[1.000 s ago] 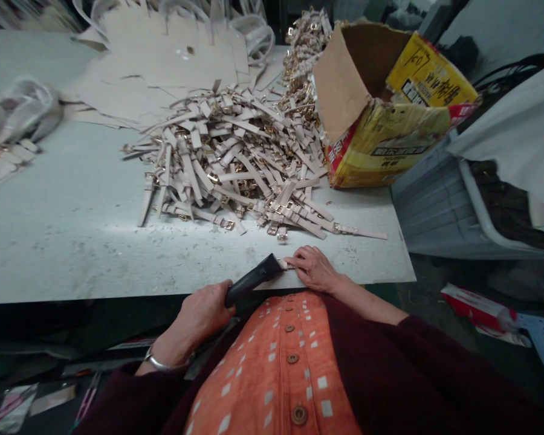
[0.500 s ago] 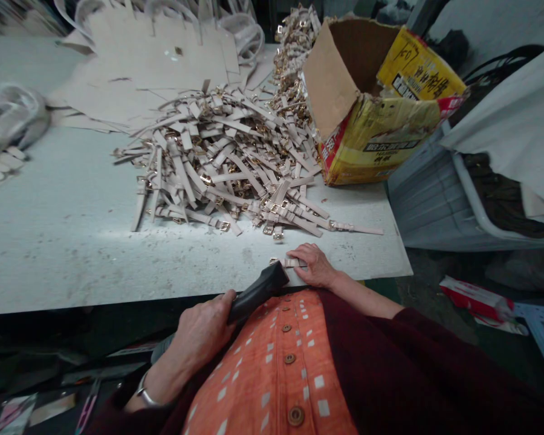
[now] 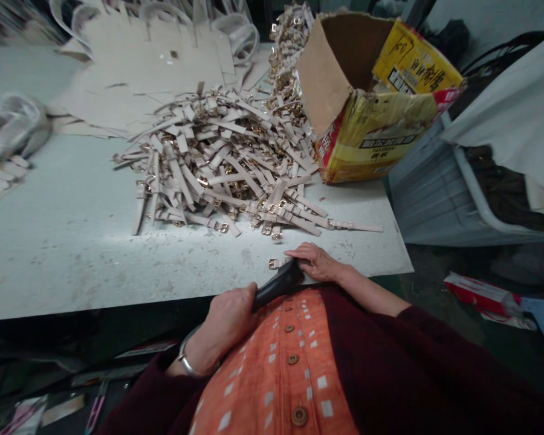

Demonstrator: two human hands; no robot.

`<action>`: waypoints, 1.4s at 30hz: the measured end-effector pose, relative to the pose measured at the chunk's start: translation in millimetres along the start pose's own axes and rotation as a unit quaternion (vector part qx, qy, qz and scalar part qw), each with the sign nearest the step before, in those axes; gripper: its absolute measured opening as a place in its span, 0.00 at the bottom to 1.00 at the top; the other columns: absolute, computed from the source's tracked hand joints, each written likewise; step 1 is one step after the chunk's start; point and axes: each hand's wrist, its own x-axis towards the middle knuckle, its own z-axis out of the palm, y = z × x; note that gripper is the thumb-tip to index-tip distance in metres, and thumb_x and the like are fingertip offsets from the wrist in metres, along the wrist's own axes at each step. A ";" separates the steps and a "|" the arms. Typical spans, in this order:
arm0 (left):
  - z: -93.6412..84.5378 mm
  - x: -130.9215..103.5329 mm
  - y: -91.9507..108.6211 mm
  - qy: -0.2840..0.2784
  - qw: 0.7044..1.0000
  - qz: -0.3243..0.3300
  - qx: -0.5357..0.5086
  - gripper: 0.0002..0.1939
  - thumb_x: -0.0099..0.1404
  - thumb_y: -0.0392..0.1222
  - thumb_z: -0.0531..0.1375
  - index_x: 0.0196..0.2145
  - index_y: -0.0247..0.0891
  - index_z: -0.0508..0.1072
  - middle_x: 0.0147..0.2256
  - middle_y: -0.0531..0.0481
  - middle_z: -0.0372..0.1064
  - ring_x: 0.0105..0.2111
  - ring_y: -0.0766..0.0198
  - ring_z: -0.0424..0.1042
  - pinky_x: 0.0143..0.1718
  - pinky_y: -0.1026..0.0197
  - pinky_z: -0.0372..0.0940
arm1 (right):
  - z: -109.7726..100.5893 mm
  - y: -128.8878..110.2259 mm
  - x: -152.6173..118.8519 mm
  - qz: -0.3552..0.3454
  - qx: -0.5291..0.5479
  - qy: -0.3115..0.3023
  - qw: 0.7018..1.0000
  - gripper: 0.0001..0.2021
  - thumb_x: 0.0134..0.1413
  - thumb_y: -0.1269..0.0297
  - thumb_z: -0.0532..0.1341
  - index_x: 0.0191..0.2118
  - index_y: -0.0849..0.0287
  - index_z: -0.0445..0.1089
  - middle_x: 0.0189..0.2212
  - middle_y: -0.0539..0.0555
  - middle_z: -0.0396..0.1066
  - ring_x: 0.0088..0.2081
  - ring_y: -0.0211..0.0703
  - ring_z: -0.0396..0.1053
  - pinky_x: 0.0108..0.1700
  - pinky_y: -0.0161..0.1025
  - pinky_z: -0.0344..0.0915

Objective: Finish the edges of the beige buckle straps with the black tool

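Observation:
My left hand (image 3: 230, 323), a metal bangle at its wrist, is wrapped round the handle of a black tool (image 3: 278, 286). The tool's wide end reaches the fingers of my right hand (image 3: 316, 262) at the table's front edge. Under those fingers lies a small beige buckle strap (image 3: 275, 263), its gold buckle sticking out to the left and the rest covered by the tool and hand. Beyond both hands a large heap of beige buckle straps (image 3: 226, 157) covers the middle of the table.
A torn yellow cardboard box (image 3: 376, 136) stands at the table's right end, beside a grey bin (image 3: 430, 193) with cloth. Beige panels (image 3: 118, 78) lie at the back of the table (image 3: 72, 254). Clear-wrapped loops (image 3: 16, 124) sit at the left.
My left hand has moved right and slightly up with the black tool, whose end now covers part of the strap by my right hand. The right hand stays nearly in place.

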 end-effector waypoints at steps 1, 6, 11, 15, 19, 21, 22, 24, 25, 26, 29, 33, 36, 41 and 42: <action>1.0 -1.2 -1.7 -0.007 1.000 -0.001 -0.001 0.19 0.59 0.54 0.49 0.40 0.39 0.67 0.32 0.42 0.73 0.34 0.55 0.72 0.33 0.58 0.61 | 0.5 1.1 0.0 -0.002 0.003 0.001 1.000 0.26 0.49 0.77 0.54 0.56 0.59 0.60 0.37 0.55 0.70 0.40 0.43 0.63 0.43 0.42 0.59; 7.6 -8.1 -10.3 -0.031 0.999 -0.017 -0.020 0.19 0.59 0.53 0.50 0.43 0.40 0.66 0.36 0.43 0.73 0.35 0.57 0.72 0.33 0.60 0.60 | 3.6 2.7 -0.3 0.000 0.002 0.011 1.000 0.22 0.54 0.75 0.54 0.55 0.57 0.61 0.36 0.54 0.71 0.39 0.42 0.63 0.43 0.41 0.59; 8.9 -3.2 -6.3 -0.031 0.998 -0.024 -0.055 0.16 0.59 0.51 0.50 0.40 0.40 0.68 0.36 0.44 0.73 0.36 0.58 0.72 0.32 0.62 0.60 | 2.1 3.3 -0.3 -0.010 -0.007 0.007 1.000 0.21 0.55 0.74 0.54 0.55 0.58 0.61 0.36 0.55 0.71 0.39 0.42 0.63 0.43 0.41 0.59; 7.2 4.3 0.0 -0.047 0.994 -0.033 -0.091 0.16 0.59 0.52 0.51 0.38 0.40 0.69 0.35 0.45 0.73 0.35 0.58 0.72 0.31 0.63 0.59 | -0.5 6.2 0.6 -0.019 0.002 0.002 1.000 0.21 0.56 0.73 0.53 0.55 0.57 0.60 0.36 0.55 0.71 0.39 0.42 0.63 0.43 0.41 0.60; 8.6 5.7 -1.3 -0.036 0.993 -0.015 -0.114 0.17 0.58 0.53 0.51 0.38 0.41 0.70 0.34 0.46 0.73 0.35 0.59 0.72 0.31 0.64 0.59 | -1.8 6.2 1.9 -0.031 0.011 0.000 0.999 0.21 0.56 0.74 0.52 0.56 0.57 0.60 0.36 0.55 0.71 0.39 0.41 0.64 0.43 0.42 0.61; 9.4 2.8 -6.1 -0.030 0.993 -0.007 -0.117 0.16 0.58 0.53 0.51 0.37 0.41 0.70 0.33 0.47 0.73 0.35 0.60 0.72 0.30 0.64 0.59 | -1.3 5.1 2.1 -0.029 0.006 -0.001 1.000 0.21 0.55 0.75 0.52 0.55 0.57 0.61 0.37 0.55 0.71 0.39 0.42 0.64 0.44 0.42 0.61; 9.7 0.4 -9.6 -0.028 0.993 -0.004 -0.116 0.15 0.58 0.52 0.51 0.37 0.42 0.70 0.33 0.47 0.74 0.34 0.60 0.72 0.30 0.64 0.59 | -0.7 4.5 2.0 -0.025 0.003 0.001 1.000 0.21 0.55 0.75 0.52 0.55 0.58 0.61 0.37 0.56 0.71 0.40 0.42 0.64 0.44 0.43 0.61; 9.7 -6.0 -18.5 -0.028 0.993 -0.005 -0.111 0.13 0.56 0.47 0.52 0.38 0.43 0.70 0.33 0.49 0.74 0.34 0.60 0.72 0.30 0.64 0.59 | 1.0 3.5 1.5 -0.012 -0.003 0.008 1.000 0.21 0.54 0.76 0.52 0.54 0.58 0.62 0.38 0.56 0.71 0.41 0.42 0.64 0.44 0.43 0.61; 9.5 -9.7 -23.6 -0.031 0.994 -0.013 -0.106 0.14 0.55 0.44 0.53 0.39 0.44 0.69 0.34 0.49 0.74 0.34 0.61 0.72 0.31 0.65 0.59 | 1.9 3.3 1.2 -0.008 -0.004 0.012 1.000 0.21 0.53 0.76 0.52 0.53 0.58 0.62 0.38 0.56 0.71 0.41 0.42 0.64 0.44 0.43 0.61; 9.1 -13.2 -28.8 -0.034 0.994 -0.024 -0.101 0.15 0.54 0.41 0.53 0.41 0.45 0.69 0.34 0.50 0.74 0.34 0.61 0.72 0.31 0.65 0.59 | 2.7 3.4 0.9 -0.005 -0.004 0.014 1.000 0.21 0.53 0.77 0.52 0.53 0.58 0.63 0.39 0.55 0.71 0.40 0.42 0.64 0.44 0.43 0.61; 6.9 -20.2 -42.0 -0.033 0.995 -0.065 -0.071 0.17 0.54 0.41 0.53 0.42 0.44 0.67 0.35 0.49 0.74 0.36 0.60 0.72 0.33 0.64 0.61 | 4.5 4.4 0.4 -0.004 -0.009 0.017 1.000 0.22 0.52 0.77 0.52 0.53 0.57 0.63 0.39 0.55 0.71 0.40 0.43 0.64 0.43 0.43 0.61; 3.1 -15.4 -47.5 -0.029 0.996 -0.085 -0.007 0.16 0.55 0.43 0.52 0.43 0.41 0.66 0.35 0.45 0.73 0.37 0.57 0.72 0.33 0.62 0.61 | 4.2 4.8 0.5 -0.004 -0.015 0.019 1.000 0.23 0.49 0.78 0.53 0.52 0.57 0.64 0.39 0.55 0.71 0.40 0.43 0.65 0.43 0.42 0.60; 0.9 -5.6 -41.8 -0.019 0.998 -0.055 0.013 0.16 0.55 0.41 0.50 0.43 0.41 0.65 0.34 0.44 0.73 0.35 0.56 0.72 0.32 0.61 0.61 | 2.9 2.6 0.9 -0.005 -0.013 0.018 1.000 0.24 0.47 0.78 0.53 0.51 0.57 0.64 0.39 0.55 0.71 0.40 0.43 0.64 0.43 0.43 0.60; 0.4 3.7 -26.1 -0.001 1.000 -0.025 0.007 0.17 0.55 0.40 0.51 0.43 0.41 0.65 0.34 0.44 0.73 0.35 0.56 0.72 0.33 0.60 0.61 | 3.6 -2.0 1.3 0.014 -0.028 0.021 0.999 0.21 0.45 0.72 0.59 0.49 0.59 0.66 0.39 0.56 0.71 0.41 0.45 0.64 0.44 0.43 0.59; 0.8 3.7 -25.4 -0.001 1.000 -0.023 0.003 0.17 0.55 0.41 0.51 0.44 0.41 0.65 0.34 0.44 0.73 0.35 0.56 0.72 0.32 0.60 0.61 | 4.2 -2.2 1.2 0.020 -0.032 0.027 0.999 0.19 0.47 0.70 0.59 0.48 0.59 0.66 0.39 0.56 0.71 0.41 0.45 0.64 0.44 0.43 0.59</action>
